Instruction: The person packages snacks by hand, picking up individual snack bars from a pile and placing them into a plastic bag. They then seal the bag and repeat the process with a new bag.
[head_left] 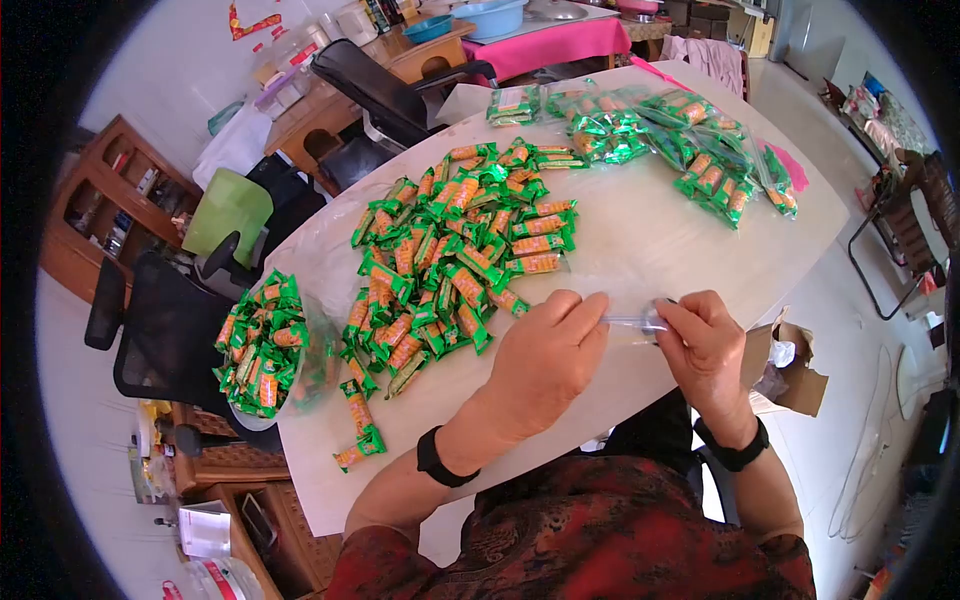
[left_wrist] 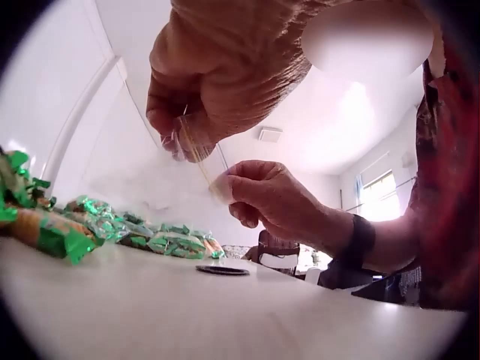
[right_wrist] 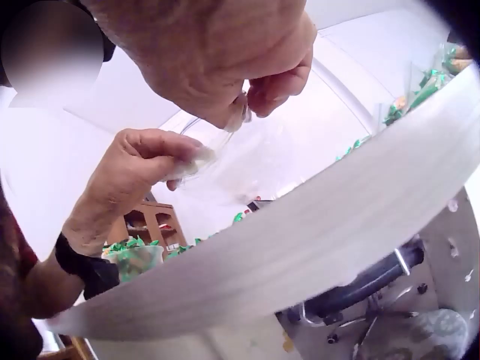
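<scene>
Between my two hands stretches the edge of a clear plastic bag [head_left: 630, 321], held above the near side of the table. My left hand [head_left: 545, 355] pinches one end of this edge between thumb and fingers. At the other end, my right hand [head_left: 705, 345] grips the film with its thumb against its curled fingers. In the right wrist view the thin bag [right_wrist: 251, 161] hangs down as a see-through sheet below both hands. A large heap of small green and orange snack packets [head_left: 440, 250] lies left of the hands.
Filled clear bags of packets [head_left: 610, 125] lie at the table's far side. A clear tub [right_wrist: 139, 264] heaped with packets stands at the left edge. Loose packets [head_left: 360, 410] lie near it. An open cardboard box [head_left: 800, 370] is on the floor at right; office chairs [head_left: 170, 330] stand left.
</scene>
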